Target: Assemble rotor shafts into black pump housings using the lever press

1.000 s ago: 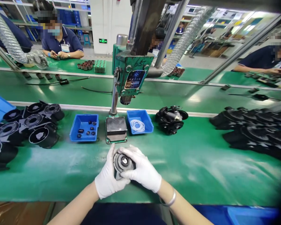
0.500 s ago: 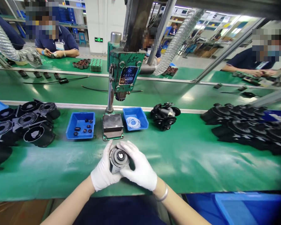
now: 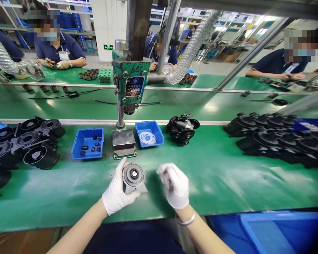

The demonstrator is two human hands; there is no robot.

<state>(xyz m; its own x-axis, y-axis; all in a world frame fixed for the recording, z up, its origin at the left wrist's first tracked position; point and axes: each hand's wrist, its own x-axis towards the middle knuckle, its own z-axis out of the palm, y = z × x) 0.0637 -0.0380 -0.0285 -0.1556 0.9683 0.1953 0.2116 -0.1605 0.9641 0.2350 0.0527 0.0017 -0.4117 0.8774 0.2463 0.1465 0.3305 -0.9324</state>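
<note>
My left hand (image 3: pixel 119 194), in a white glove, grips a round grey and black part (image 3: pixel 134 174) with a flat grey foot, from its left side. The part has a dark ring and a bright centre facing up. To its right, my right hand (image 3: pixel 175 185), also gloved, is apart from the part with its fingers curled in; the fingertips look dark, and what they hold, if anything, cannot be made out. Just beyond the part stands the metal block (image 3: pixel 124 138) on the base of a green press (image 3: pixel 131 83).
A blue bin (image 3: pixel 88 143) with small black pieces and a blue bin (image 3: pixel 149 134) with white rings flank the press base. Black wheel-like parts (image 3: pixel 182 129) lie beyond. Black housings (image 3: pixel 29 139) fill the left, more (image 3: pixel 275 141) the right. People sit across the bench.
My right hand has let go of the round part and moved right, its fingers curling in. My left hand still holds the part. The camera view has shifted slightly.
</note>
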